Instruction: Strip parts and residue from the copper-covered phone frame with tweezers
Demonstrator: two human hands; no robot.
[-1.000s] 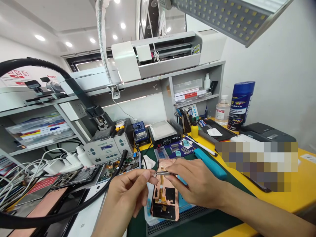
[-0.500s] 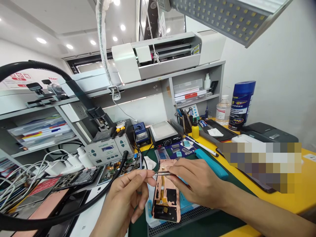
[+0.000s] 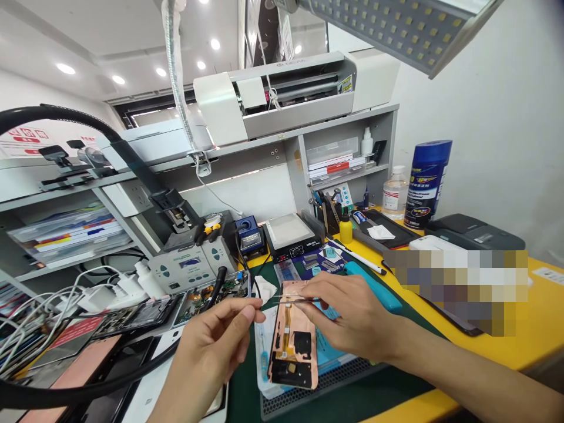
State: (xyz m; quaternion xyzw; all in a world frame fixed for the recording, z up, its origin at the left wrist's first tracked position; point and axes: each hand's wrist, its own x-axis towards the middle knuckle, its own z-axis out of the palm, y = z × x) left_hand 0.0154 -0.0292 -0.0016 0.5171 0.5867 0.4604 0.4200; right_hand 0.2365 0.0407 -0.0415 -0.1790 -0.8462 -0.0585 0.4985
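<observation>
My right hand holds metal tweezers between thumb and fingers, their tips pointing left. Left of those tips is my left hand, thumb and forefinger pressed together in a pinch with a small gap to the tweezers. Whatever the pinch holds, if anything, is too small to make out. Below both hands lies a copper-coloured phone screen panel, its back up, with a gold flex cable and black patches. It rests over a light blue and white pad; my right fingers hide its upper right part.
A teal tool and a white pen lie to the right. Behind stand a hot plate and a yellow bottle. A black hose curves past my left hand, beside a tray of circuit boards.
My left hand has drawn a little left, away from the tweezer tips, and its lower fingers have curled in. The whole view has shifted slightly.
</observation>
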